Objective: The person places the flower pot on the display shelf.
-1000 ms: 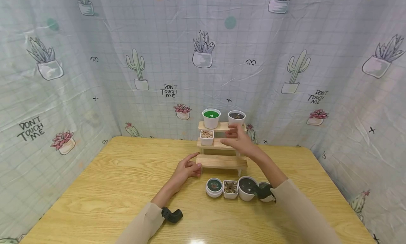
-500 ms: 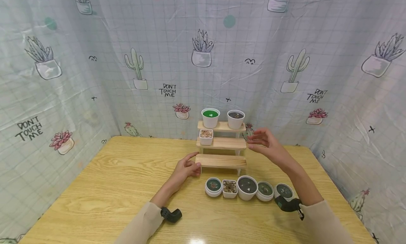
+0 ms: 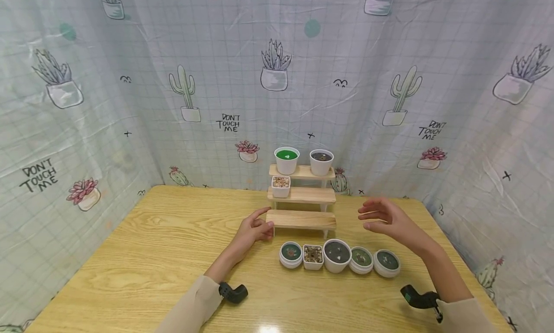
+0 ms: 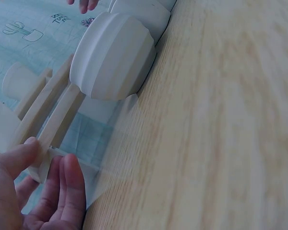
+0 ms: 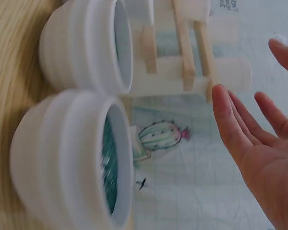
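A small three-step wooden plant stand (image 3: 300, 219) stands at the back of the table. My left hand (image 3: 249, 233) holds the left end of its lowest step, and in the left wrist view the thumb lies on the board (image 4: 57, 122) with fingers by the white leg. My right hand (image 3: 394, 223) hovers right of the stand, fingers loosely bent and holding nothing. The top step bears a white pot with a green surface (image 3: 287, 161) and a white pot with a dark surface (image 3: 321, 162). On the middle step's left is a square pebble-filled pot (image 3: 281, 186).
In front of the stand runs a row: a round pot (image 3: 291, 255), a square pebble pot (image 3: 313, 257), a larger dark-topped pot (image 3: 337, 256), a greenish-topped pot (image 3: 361, 261) and a ribbed white pot (image 3: 387, 263). A patterned curtain (image 3: 277, 111) hangs behind the table (image 3: 173, 236).
My right hand has moved away from the upper right of the stand, right and down toward me. The pot at the row's right end has come into view. My left hand stays put.
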The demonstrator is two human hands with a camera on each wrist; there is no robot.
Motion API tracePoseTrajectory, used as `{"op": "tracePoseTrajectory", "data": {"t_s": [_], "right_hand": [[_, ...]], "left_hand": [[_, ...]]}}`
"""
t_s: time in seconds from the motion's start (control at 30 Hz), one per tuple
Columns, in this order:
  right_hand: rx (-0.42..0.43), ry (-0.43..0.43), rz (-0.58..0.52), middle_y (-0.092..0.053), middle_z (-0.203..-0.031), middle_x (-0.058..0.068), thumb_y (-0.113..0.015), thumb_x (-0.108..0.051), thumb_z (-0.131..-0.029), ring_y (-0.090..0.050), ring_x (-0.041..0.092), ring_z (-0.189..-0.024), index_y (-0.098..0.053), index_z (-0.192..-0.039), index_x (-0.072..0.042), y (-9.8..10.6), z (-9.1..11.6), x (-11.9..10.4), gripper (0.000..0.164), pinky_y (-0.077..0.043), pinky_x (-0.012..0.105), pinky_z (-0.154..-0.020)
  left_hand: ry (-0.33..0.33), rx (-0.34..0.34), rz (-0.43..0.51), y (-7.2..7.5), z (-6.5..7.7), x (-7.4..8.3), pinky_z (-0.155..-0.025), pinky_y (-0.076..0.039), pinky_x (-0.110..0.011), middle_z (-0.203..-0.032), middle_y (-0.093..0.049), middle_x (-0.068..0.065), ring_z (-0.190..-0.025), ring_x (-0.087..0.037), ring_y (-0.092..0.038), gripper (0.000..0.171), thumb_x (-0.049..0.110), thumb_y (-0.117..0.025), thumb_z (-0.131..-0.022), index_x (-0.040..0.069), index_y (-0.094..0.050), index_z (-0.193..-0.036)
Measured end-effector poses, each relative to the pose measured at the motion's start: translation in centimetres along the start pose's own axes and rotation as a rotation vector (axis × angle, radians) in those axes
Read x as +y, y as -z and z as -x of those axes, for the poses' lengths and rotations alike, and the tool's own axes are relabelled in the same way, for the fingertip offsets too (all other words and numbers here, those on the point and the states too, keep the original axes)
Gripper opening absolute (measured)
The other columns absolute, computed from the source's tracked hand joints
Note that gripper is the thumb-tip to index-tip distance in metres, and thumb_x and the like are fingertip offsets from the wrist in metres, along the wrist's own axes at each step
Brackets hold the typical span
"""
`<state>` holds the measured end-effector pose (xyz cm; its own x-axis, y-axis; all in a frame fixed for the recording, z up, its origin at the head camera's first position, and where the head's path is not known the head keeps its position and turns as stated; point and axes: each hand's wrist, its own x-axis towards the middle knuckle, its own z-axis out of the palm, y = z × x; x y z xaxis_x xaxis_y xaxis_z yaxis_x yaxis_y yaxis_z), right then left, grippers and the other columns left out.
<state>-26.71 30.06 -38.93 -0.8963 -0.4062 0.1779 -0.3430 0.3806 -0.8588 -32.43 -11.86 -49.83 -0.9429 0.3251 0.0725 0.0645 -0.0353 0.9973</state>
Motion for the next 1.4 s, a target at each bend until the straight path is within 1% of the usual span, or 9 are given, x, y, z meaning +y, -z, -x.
{"op": "tracePoseTrajectory", "data": {"t_s": [0.13,0.33,0.4,0.6,0.73,0.83,1.03,1.2,1.4], "right_hand": [[-0.049,-0.02,-0.012,-0.06,-0.138,0.018,-0.067,-0.011,-0.1,-0.067,0.019,-0.121,-0.043,-0.145,-0.002,1.0,0.8,1.1,0.051,-0.061,0.028,-0.091],[-0.148,-0.03,-0.05,-0.06,-0.136,0.01,-0.064,-0.006,-0.101,-0.067,0.011,-0.119,-0.044,-0.144,-0.001,2.4,1.5,2.5,0.047,-0.06,0.031,-0.094],[-0.18,-0.04,-0.057,-0.06,-0.137,0.008,-0.062,-0.004,-0.101,-0.067,0.013,-0.121,-0.045,-0.144,0.0,2.7,1.6,2.9,0.046,-0.06,0.031,-0.095],[-0.246,-0.052,-0.081,-0.061,-0.137,0.002,-0.061,-0.001,-0.101,-0.065,0.019,-0.126,-0.045,-0.143,0.001,3.2,1.7,4.1,0.045,-0.059,0.031,-0.096],[-0.275,-0.045,-0.085,-0.062,-0.136,-0.001,-0.063,-0.003,-0.1,-0.065,0.015,-0.125,-0.046,-0.142,0.001,3.3,1.9,5.1,0.045,-0.059,0.029,-0.094],[-0.287,-0.053,-0.075,-0.062,-0.138,0.005,-0.063,-0.003,-0.099,-0.065,0.014,-0.125,-0.045,-0.142,0.003,3.6,2.1,5.5,0.047,-0.059,0.028,-0.093],[-0.31,-0.119,-0.059,-0.054,-0.142,0.028,-0.064,-0.003,-0.098,-0.066,0.016,-0.124,-0.038,-0.146,0.011,4.2,2.6,6.0,0.056,-0.058,0.027,-0.092],[-0.343,-0.123,-0.051,-0.052,-0.141,0.033,-0.065,-0.004,-0.098,-0.066,0.021,-0.124,-0.038,-0.146,0.012,4.5,2.8,6.4,0.058,-0.057,0.027,-0.093],[-0.378,-0.166,-0.042,-0.054,-0.142,0.034,-0.067,-0.006,-0.095,-0.064,0.029,-0.126,-0.04,-0.145,0.011,4.8,2.9,6.6,0.06,-0.056,0.026,-0.093]], "left_hand": [[0.0,0.0,0.0,0.0,0.0,0.1,-0.078,-0.062,-0.027,-0.094,-0.07,-0.003,-0.086,-0.014,-0.07,0.067,0.024,-0.068,-0.102,0.013,-0.037,-0.16],[-0.005,-0.001,-0.005,0.1,-0.1,0.0,-0.078,-0.062,-0.027,-0.093,-0.07,-0.002,-0.085,-0.014,-0.07,0.067,0.023,-0.068,-0.102,0.011,-0.036,-0.16],[-0.008,-0.001,-0.003,0.1,0.0,-0.1,-0.078,-0.062,-0.027,-0.092,-0.07,-0.002,-0.085,-0.014,-0.07,0.068,0.023,-0.068,-0.102,0.01,-0.036,-0.16],[-0.003,0.006,0.011,0.1,0.0,-0.1,-0.078,-0.062,-0.027,-0.092,-0.07,-0.003,-0.085,-0.014,-0.07,0.069,0.022,-0.069,-0.101,0.008,-0.035,-0.16],[0.004,0.008,0.011,0.1,0.1,0.0,-0.078,-0.062,-0.027,-0.093,-0.069,-0.004,-0.085,-0.014,-0.069,0.069,0.021,-0.068,-0.102,0.008,-0.035,-0.16],[0.008,0.009,0.009,0.0,0.0,0.0,-0.078,-0.062,-0.028,-0.093,-0.07,-0.004,-0.086,-0.015,-0.07,0.068,0.021,-0.068,-0.102,0.009,-0.035,-0.16],[0.005,0.004,0.014,0.0,-0.1,0.0,-0.078,-0.063,-0.028,-0.094,-0.069,-0.005,-0.086,-0.015,-0.07,0.069,0.023,-0.069,-0.101,0.009,-0.036,-0.16],[0.001,0.008,0.01,-0.1,-0.1,-0.1,-0.077,-0.062,-0.027,-0.092,-0.069,-0.003,-0.085,-0.014,-0.07,0.069,0.021,-0.068,-0.102,0.007,-0.035,-0.16],[-0.001,0.006,-0.001,-0.1,0.0,0.0,-0.078,-0.062,-0.027,-0.092,-0.07,-0.003,-0.086,-0.015,-0.07,0.069,0.021,-0.068,-0.102,0.007,-0.034,-0.16]]}}
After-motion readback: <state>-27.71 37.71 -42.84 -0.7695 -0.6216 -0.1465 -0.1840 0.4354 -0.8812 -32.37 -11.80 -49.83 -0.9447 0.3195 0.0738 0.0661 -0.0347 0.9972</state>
